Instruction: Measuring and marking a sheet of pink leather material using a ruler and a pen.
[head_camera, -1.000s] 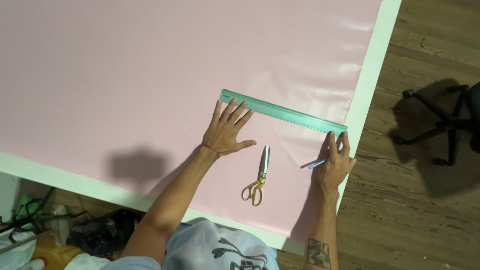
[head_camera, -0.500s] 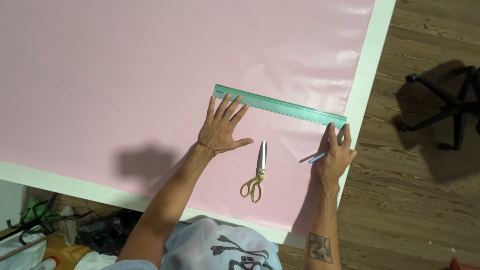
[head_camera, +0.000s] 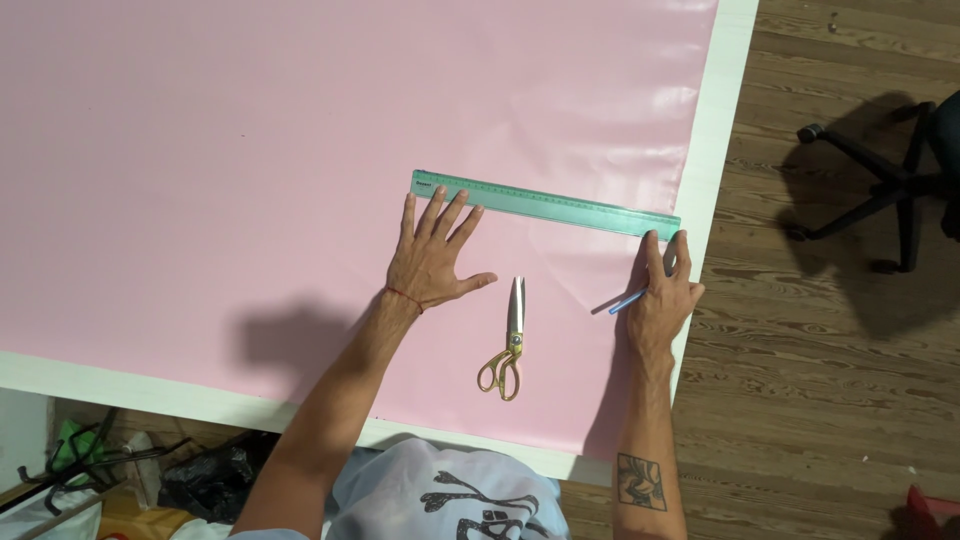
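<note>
The left hand (head_camera: 432, 262) lies flat and open, fingertips on the green ruler (head_camera: 545, 203), while the right hand (head_camera: 660, 297) pinches a blue pen (head_camera: 628, 300) beside the ruler's far end on pink paper (head_camera: 250, 150), scissors (head_camera: 508, 340) between the hands.

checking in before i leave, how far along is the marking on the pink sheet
Done: pink sheet spread flat, green ruler laid near its right edge. In hand: left hand pins the ruler, right hand holds a blue pen at its end. Left: no line visible; scissors lie closed, untouched.
</note>
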